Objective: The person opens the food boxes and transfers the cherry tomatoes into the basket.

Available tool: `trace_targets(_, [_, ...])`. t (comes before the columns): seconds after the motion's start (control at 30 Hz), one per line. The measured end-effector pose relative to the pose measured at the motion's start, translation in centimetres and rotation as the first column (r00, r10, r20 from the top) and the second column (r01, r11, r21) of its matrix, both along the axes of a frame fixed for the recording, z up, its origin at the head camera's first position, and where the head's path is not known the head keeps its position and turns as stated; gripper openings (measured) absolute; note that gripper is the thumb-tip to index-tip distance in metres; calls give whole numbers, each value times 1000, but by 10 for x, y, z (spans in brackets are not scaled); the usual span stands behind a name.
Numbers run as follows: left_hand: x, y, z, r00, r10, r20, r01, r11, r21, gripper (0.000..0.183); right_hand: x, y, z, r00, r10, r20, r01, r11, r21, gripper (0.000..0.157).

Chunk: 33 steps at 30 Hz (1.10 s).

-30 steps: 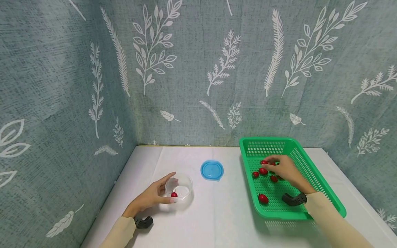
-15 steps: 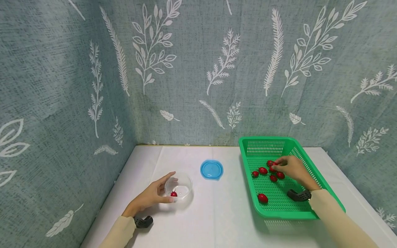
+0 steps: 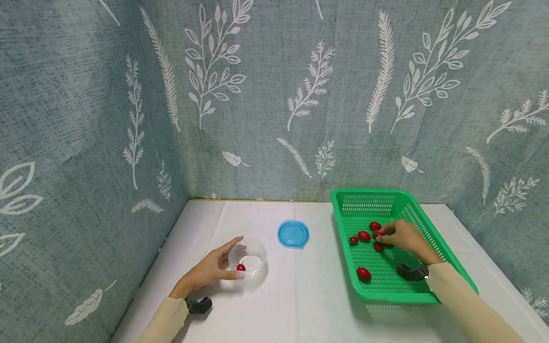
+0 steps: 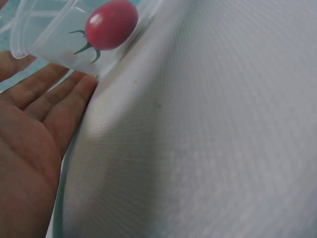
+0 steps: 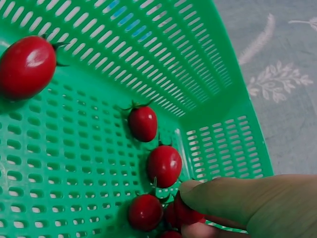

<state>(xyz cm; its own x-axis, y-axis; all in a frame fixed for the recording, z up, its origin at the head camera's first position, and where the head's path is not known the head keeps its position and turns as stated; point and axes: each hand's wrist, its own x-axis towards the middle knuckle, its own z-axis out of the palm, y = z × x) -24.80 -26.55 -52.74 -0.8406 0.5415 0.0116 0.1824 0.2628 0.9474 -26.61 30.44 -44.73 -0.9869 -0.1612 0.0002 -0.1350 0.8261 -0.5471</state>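
My left hand (image 3: pixel 211 267) holds a clear round plastic container (image 3: pixel 253 248) on the table, thumb on its near side and fingers behind. Inside the container lies one cherry tomato (image 4: pixel 112 25) with a green stem. On the right, my right hand (image 3: pixel 405 236) reaches into a green perforated basket (image 3: pixel 358 294). Thumb and fingertips pinch a cherry tomato (image 5: pixel 186 210) among the others; part of it is hidden by the thumb. Several loose cherry tomatoes lie around it, among them one (image 3: pixel 364 236) to its left. Another tomato (image 3: pixel 363 274) sits apart near the basket's front.
A blue lid (image 3: pixel 293 234) lies flat on the white table (image 3: pixel 296 295) between the container and the basket. The basket's raised rim surrounds my right hand. Grey-green patterned cloth (image 3: pixel 266 95) stands behind the table and at both sides.
My right hand has moved right and slightly toward me within the basket, away from the tomatoes at the back left, and now pinches a tomato there. The left hand and container stay put.
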Motion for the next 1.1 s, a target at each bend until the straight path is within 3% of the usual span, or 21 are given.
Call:
trace_targets(0.23, [2,-1,0,1000,-9,-6,9,1000,14,107,-1,-2,-2,1000,-14,9,14,1000,-7,23])
trace_targets(0.5, [2,-1,0,1000,-12,-9,12,1000,21,106,2,-10,4,998,5,-66,-6,1000,-12,26])
trace_targets(0.7, [0,-1,0,1000,-19,-20,20,999,28,105,7,-37,20,993,45,-109,-48,999,-23,23])
trace_targets(0.97, [1,-1,1,1000,-26,8,25,999,40,107,5,-74,33,975,122,-185,-134,989,-55,19])
trace_targets(1.1, [1,-1,3,999,-36,-11,36,999,33,106,3,-94,40,963,165,-211,-184,980,-72,18])
